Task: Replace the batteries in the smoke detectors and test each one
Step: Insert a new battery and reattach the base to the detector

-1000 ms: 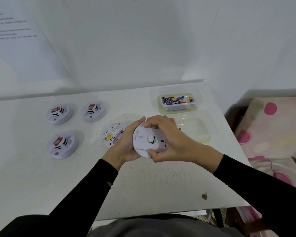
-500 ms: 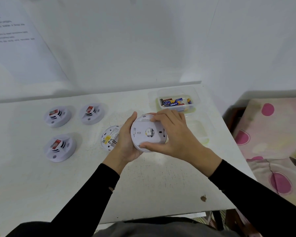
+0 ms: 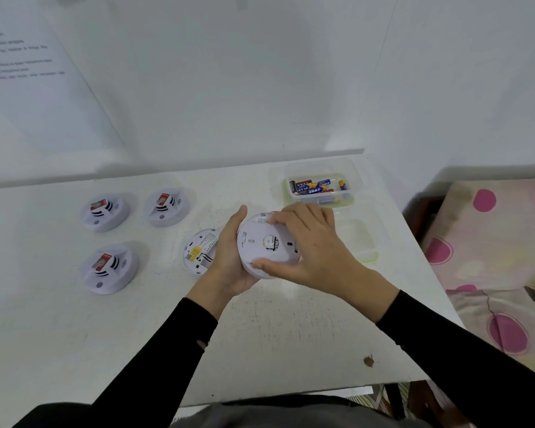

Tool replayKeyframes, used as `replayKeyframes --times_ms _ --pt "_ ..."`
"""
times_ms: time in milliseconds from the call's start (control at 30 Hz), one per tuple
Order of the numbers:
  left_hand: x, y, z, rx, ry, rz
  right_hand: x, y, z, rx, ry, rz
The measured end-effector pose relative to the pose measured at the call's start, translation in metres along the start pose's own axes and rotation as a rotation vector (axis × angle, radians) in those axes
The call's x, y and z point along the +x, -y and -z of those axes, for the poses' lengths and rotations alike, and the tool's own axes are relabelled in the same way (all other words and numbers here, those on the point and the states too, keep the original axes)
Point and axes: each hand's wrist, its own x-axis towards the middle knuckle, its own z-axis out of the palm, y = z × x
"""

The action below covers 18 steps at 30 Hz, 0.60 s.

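Turning smoke detector (image 3: 258, 246) still, right hand (image 3: 315, 254)

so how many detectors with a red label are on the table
3 detectors: one back left, one just right of it, one nearer, front left. None looks hidden.

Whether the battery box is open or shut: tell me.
Open. The battery box has no lid on it, its batteries show from above, and a clear lid lies beside it.

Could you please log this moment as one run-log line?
left hand: holds smoke detector | right hand: grips its rim | battery container: open, beyond hands
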Motion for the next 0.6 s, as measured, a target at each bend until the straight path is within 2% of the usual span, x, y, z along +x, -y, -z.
replayKeyframes --times_ms 100,233,467,600 --pt "-0.001 -0.005 0.005 0.057 0.002 0.025 0.003 -0.005 0.008 0.161 0.206 0.016" --pt "-0.002 -0.012 0.009 0.14 0.008 0.082 0.008 -0.008 0.017 0.226 0.382 0.01" --pt "0.0 -0.015 0.005 0.201 0.033 0.135 0.014 -0.004 0.016 0.326 0.43 0.019" --pt "0.002 -0.012 0.009 0.223 0.099 0.233 0.007 0.001 0.01 0.285 0.468 0.119"
